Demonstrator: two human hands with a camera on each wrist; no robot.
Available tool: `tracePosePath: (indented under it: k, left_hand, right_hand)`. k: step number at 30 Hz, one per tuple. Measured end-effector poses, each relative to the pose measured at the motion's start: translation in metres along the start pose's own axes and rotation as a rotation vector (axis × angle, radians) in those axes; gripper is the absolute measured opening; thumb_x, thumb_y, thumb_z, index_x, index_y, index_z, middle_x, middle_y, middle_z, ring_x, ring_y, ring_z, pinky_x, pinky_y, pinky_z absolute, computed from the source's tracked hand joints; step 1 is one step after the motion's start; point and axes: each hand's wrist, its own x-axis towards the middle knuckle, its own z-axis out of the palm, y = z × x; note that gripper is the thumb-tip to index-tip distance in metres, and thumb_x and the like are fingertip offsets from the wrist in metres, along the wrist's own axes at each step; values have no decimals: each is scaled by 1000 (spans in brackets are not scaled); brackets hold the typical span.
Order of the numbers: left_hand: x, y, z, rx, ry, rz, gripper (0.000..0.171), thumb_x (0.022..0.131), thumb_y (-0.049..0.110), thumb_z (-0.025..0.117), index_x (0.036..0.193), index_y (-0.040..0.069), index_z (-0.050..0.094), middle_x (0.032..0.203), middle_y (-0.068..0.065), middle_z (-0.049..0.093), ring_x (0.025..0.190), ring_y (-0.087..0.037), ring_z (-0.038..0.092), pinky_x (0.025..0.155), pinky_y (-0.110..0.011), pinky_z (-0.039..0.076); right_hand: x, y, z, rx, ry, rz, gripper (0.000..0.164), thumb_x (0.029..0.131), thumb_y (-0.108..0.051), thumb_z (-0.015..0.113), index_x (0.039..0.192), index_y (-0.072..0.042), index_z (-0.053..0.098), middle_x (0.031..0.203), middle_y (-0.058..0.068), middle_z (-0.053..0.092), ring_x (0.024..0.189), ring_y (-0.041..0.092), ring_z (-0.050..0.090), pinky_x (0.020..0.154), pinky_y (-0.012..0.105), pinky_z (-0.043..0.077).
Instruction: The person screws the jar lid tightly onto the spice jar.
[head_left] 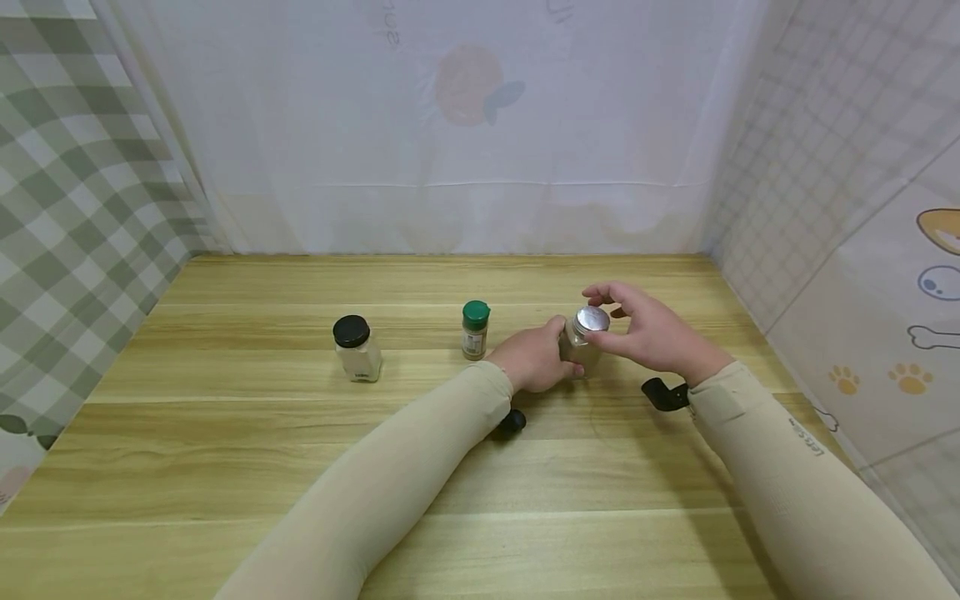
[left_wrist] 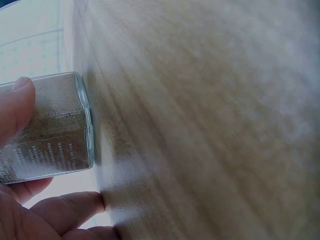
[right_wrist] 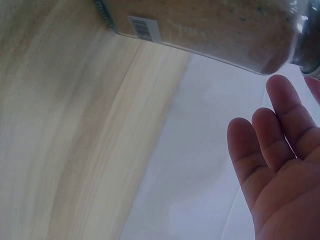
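Note:
A square glass jar (head_left: pixel 579 350) of brownish, speckled powder with a shiny silver lid (head_left: pixel 592 319) stands on the right part of the table. My left hand (head_left: pixel 534 358) grips its body from the left, the thumb (left_wrist: pixel 15 107) lying along the glass in the left wrist view. Around the lid, my right hand (head_left: pixel 645 332) spreads its thumb and fingers on either side. Three loosely extended fingers (right_wrist: pixel 245 142) show in the right wrist view, apart from the lid; whether the thumb or forefinger touches it is hard to see. A barcode sticker (right_wrist: pixel 145 29) marks the jar.
A small green-capped spice bottle (head_left: pixel 474 333) stands left of my left hand. Farther left is a black-lidded jar (head_left: pixel 360 354) of pale contents. Black devices (head_left: pixel 663 394) sit by both wrists. Curtain-like walls (head_left: pixel 465 217) border the wooden table (head_left: pixel 225 450) behind and at the sides.

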Motion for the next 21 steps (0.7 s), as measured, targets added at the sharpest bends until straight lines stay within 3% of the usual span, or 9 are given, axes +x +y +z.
tracePosePath:
  k: [12, 21]
  left_hand:
    - [1, 0, 0, -2, -2, 9, 55, 100, 48, 71, 139, 19, 44, 136, -6, 68, 111, -19, 67, 92, -38, 55]
    - [2, 0, 0, -1, -8, 3, 54, 100, 49, 71, 137, 20, 44, 136, -6, 67, 110, -19, 66, 91, -38, 55]
  right_hand:
    - [-2, 1, -1, 1, -10, -54, 30, 96, -3, 72, 126, -3, 67, 129, 13, 68, 119, 24, 56, 103, 52, 42]
    - [1, 1, 0, 4, -21, 22, 28, 97, -8, 73, 123, -3, 65, 125, 12, 66, 119, 27, 55, 107, 57, 40]
